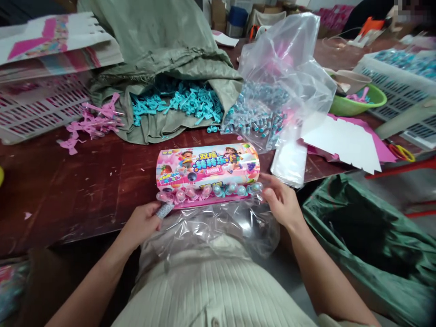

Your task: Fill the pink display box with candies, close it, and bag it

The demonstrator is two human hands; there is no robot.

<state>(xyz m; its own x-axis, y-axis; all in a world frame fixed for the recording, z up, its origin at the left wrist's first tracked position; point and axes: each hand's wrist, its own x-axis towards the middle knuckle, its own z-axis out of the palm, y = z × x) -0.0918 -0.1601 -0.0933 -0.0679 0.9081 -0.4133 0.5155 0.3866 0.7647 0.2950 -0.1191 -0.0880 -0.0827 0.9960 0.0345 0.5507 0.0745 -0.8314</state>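
Note:
A printed cardboard display box [208, 165] with a rounded top lies at the table's front edge, a row of pink and blue clear-capped toys [211, 191] along its near side. From it a clear plastic bag [218, 227] hangs toward my lap; how far it wraps the box I cannot tell. My left hand [146, 220] is closed on the bag at the box's left front corner, one finger covered by a glittery grey wrap [165, 210]. At the right end, my right hand [282, 202] pinches the bag with thumb and fingers, touching the box.
Behind lie a green sack [163, 125] spilling turquoise parts [194, 102], pink parts [97, 118] and a large clear bag of blue-capped pieces [259, 109]. Flat bags [290, 159], white card [344, 138], scissors [403, 153] and a green bowl [374, 100] sit right. An open green sack [327, 204] stands below.

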